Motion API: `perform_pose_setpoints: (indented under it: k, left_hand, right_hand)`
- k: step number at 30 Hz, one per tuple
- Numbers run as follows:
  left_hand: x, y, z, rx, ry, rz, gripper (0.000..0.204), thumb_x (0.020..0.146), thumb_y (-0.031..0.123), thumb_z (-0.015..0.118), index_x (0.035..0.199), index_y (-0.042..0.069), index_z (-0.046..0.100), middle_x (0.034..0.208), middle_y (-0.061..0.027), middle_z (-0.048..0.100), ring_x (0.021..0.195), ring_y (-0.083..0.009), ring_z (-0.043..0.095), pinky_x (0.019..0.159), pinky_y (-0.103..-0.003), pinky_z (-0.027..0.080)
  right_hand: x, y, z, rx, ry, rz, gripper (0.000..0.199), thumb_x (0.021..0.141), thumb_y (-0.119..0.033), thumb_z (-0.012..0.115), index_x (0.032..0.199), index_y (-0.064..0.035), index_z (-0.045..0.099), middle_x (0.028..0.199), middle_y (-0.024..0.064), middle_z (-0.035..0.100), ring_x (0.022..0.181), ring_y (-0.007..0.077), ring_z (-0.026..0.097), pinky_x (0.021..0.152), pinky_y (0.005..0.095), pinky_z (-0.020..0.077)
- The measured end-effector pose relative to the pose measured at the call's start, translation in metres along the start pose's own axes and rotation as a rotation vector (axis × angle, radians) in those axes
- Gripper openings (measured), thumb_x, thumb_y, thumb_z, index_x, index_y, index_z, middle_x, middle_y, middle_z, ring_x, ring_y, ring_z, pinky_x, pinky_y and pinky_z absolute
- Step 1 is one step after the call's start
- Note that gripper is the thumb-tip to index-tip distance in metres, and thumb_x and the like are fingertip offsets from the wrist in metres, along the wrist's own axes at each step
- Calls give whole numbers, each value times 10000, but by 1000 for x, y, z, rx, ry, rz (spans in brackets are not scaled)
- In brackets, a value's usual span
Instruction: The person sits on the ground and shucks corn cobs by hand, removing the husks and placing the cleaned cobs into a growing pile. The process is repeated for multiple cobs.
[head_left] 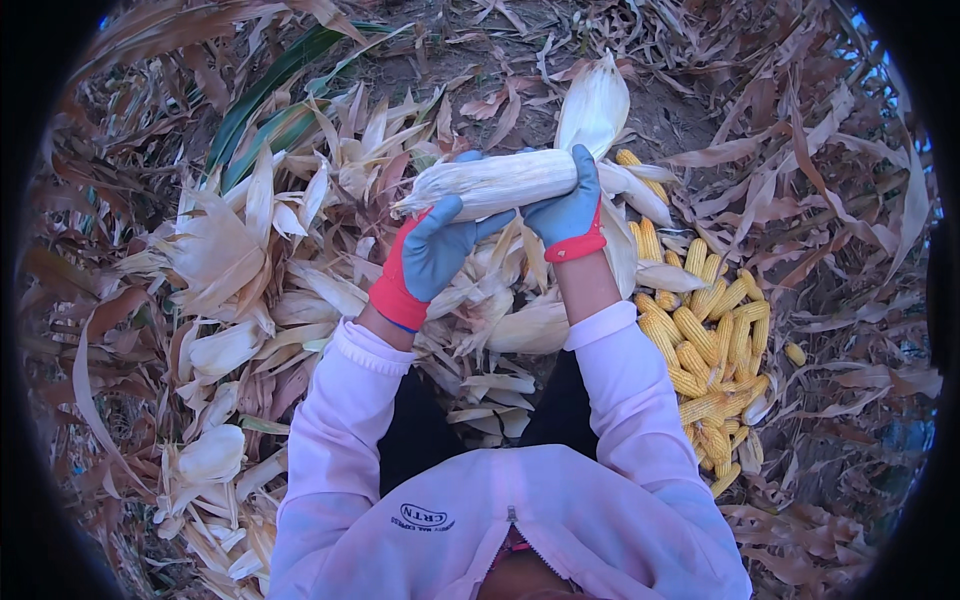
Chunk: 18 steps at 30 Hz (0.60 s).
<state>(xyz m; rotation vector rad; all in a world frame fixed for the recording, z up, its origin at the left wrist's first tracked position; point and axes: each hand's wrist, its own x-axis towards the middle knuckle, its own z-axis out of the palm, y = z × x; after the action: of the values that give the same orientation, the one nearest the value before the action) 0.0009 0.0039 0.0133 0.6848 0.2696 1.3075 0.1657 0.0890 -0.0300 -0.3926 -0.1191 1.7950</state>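
Observation:
Both hands wear grey-blue gloves with red cuffs. An ear of corn (500,183), still wrapped in pale husk, lies level across them. My right hand (560,212) is closed round its right end, the thumb pressed up along the side. My left hand (437,250) supports the left part from below, with fingertips showing past the far side and some fingers hidden under the ear. Beyond the right hand a broad pale husk leaf (594,108) stands out, and more husk leaves (640,195) spread to the right of it.
A heap of bare yellow corn ears (715,345) lies on the right. Loose dry husks (225,250) cover the ground at left and between my knees. Green leaves (265,105) lie at the far left, with dry stalks and leaves (790,150) around.

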Motion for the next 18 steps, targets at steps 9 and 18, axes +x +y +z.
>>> perform_pose_setpoints:
  k: [9, 18]
  left_hand:
    - [-12, -13, 13, 518, -57, -417, 774, 804, 299, 657, 1418, 36, 266, 1385, -113, 370, 1249, -189, 397, 993, -352, 387]
    - [-7, -49, -17, 952, 204, -266, 701, 639, 206, 805, 1227, 5, 480, 1088, -86, 593, 959, -147, 566, 821, -313, 475]
  right_hand:
    - [-19, -60, 9, -205, -196, -202, 514, 846, -412, 559, 1119, 23, 542, 1012, 158, 625, 922, 273, 617, 851, 403, 494]
    - [-20, -15, 15, -925, 72, -535, 459, 916, -270, 548, 1251, 21, 429, 1181, 131, 536, 1075, 189, 545, 888, 332, 466]
